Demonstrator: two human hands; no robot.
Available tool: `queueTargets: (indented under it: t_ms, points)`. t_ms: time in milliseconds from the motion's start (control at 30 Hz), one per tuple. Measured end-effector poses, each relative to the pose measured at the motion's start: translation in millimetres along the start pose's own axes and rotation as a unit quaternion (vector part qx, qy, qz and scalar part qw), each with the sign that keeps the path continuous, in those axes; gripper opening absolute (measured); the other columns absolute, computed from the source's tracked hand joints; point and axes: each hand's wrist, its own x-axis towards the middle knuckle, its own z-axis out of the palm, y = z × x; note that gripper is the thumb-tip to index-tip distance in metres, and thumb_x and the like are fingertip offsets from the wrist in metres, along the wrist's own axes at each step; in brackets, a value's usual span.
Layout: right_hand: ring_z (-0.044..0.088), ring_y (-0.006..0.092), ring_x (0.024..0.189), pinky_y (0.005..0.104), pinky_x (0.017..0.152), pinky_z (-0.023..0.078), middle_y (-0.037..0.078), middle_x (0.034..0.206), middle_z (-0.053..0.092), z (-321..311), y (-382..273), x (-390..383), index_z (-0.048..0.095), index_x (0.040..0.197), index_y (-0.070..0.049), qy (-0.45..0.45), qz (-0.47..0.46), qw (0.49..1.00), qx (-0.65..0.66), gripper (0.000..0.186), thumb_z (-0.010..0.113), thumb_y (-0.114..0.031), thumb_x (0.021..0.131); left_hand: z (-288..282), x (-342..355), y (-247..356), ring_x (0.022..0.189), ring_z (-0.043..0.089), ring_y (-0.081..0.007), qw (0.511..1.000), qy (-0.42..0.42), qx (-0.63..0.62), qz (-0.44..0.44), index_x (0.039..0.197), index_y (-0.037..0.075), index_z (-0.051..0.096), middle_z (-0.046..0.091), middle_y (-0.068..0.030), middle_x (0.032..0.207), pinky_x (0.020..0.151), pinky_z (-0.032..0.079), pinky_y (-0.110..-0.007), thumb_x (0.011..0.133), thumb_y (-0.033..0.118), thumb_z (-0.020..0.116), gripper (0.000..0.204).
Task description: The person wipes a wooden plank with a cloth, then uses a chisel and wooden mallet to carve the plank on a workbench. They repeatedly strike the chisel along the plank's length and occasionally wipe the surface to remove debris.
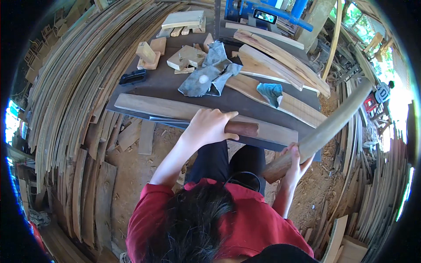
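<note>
Right hand (294, 163) is clenched round the thick butt of a long round wooden pole (322, 131), which slants up toward two o'clock and looks stiff, heavy and top-loaded, so gripping low and close seems wise. Left hand (209, 127) wraps a short dark-brown dowel (241, 128) lying on the plank (166, 108) at twelve o'clock; smooth, it may roll.

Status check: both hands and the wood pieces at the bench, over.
Left hand gripping short dark dowel on the plank. Right hand holding long round pole, angled up-right. Grey rag lies beyond, clear.
</note>
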Motion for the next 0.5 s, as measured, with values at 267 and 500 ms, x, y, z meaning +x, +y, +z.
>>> queueTargets:
  t_ms: [267, 500]
  points:
    - [0.054, 0.0168, 0.076, 0.0316, 0.067, 0.047, 0.010, 0.092, 0.055, -54.1, 2.0, 2.5, 0.033, 0.132, -0.002, 0.060, -0.014, 0.998, -0.014, 0.061, 0.065, -0.010, 0.081, 16.4, 24.2, 30.6, 0.073, 0.064, -0.0359, 1.000, -0.010, -0.005, 0.021, 0.112, 0.011, 0.061, 0.064, -0.0191, 0.072, 0.068, 0.051, -0.045, 0.071, 0.044, 0.072, 0.054]
    - [0.057, 0.0200, 0.084, 0.0338, 0.076, 0.049, 0.014, 0.107, 0.053, -99.9, 5.3, -2.7, 0.025, 0.140, -0.003, 0.149, -0.002, 0.982, -0.118, 0.080, 0.071, -0.015, 0.076, 29.2, 42.7, 83.8, 0.068, 0.065, -0.0333, 0.995, 0.031, -0.045, 0.078, 0.094, 0.013, 0.062, 0.064, -0.0138, 0.068, 0.064, 0.052, -0.044, 0.071, 0.032, 0.071, 0.030]
